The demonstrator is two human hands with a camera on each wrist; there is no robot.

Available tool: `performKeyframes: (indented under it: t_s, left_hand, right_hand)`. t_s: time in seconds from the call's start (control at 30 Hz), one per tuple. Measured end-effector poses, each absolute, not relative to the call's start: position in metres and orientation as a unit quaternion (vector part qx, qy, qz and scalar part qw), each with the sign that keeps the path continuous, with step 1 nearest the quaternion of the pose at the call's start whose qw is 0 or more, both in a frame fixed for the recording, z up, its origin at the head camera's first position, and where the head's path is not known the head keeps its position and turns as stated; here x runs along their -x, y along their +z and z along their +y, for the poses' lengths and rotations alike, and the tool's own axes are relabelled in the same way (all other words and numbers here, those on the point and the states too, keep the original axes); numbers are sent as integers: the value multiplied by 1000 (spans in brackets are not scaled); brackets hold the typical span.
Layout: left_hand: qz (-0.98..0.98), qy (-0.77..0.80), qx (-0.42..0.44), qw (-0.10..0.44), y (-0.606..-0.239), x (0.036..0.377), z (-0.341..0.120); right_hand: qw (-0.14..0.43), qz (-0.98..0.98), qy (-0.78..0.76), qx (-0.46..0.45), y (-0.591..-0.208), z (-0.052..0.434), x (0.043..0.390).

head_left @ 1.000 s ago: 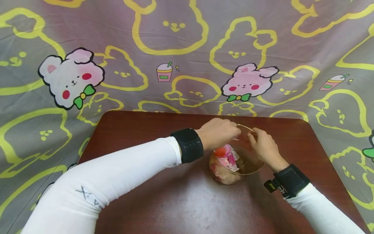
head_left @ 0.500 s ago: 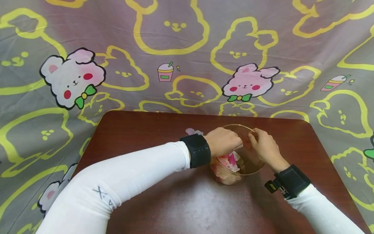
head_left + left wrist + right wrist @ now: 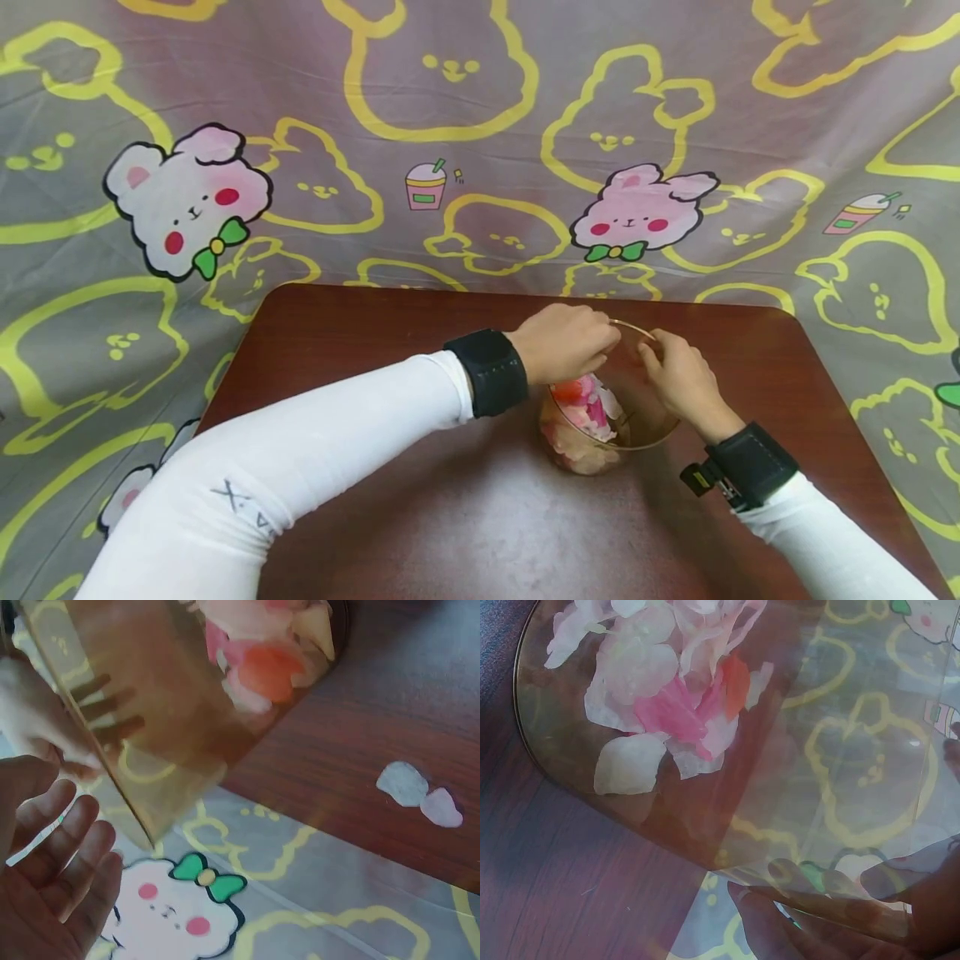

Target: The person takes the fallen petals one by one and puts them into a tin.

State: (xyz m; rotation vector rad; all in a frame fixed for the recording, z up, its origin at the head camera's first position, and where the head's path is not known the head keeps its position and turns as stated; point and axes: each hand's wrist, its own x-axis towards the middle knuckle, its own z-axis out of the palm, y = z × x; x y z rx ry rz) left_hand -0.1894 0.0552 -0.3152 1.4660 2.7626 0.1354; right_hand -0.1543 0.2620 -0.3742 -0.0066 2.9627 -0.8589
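Glass, tinted amber and thin-walled: in the head view the bowl (image 3: 611,408) sits tipped on the brown table (image 3: 465,517), right of centre, its rim raised toward the far side and pink and orange petals (image 3: 588,408) heaped in its lower part. The left hand (image 3: 564,343) hovers at the far rim with fingers curled; whether it pinches anything I cannot tell. The right hand (image 3: 678,379) pinches the rim on its own side. My worry is that a tilted, smooth bowl held by one edge could slip or roll, spilling the petals.

In the left wrist view that hand's fingers (image 3: 67,859) look loosely spread beside the glass wall, holding nothing visible, and two loose petals (image 3: 418,793) lie on the table near its edge.

In the right wrist view fingertips (image 3: 780,922) press the rim from outside, with petals piled behind the glass.

Compared with half a second ago, the left hand has lifted from inside the bowl to the rim, covering the loose petals on the table.
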Motion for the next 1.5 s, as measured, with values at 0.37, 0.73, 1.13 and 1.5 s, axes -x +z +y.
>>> performKeyframes:
  t_s: [0.37,0.73,1.13,1.5]
  left_hand:
    - [921,95,-378,-14,-328,220,10]
    - [949,57,-308,36,-373,232,-28]
    - [960,29,-269,68,-418,237,-33]
    - [961,3,-267,70,-450,229,-48]
  right_hand:
    - [26,959,-281,10,-375,263,154]
    - [26,959,-281,7,-376,262,154]
    - [24,959,-282,14,-374,263,154]
    - [26,960,-277,14,-373,263,155]
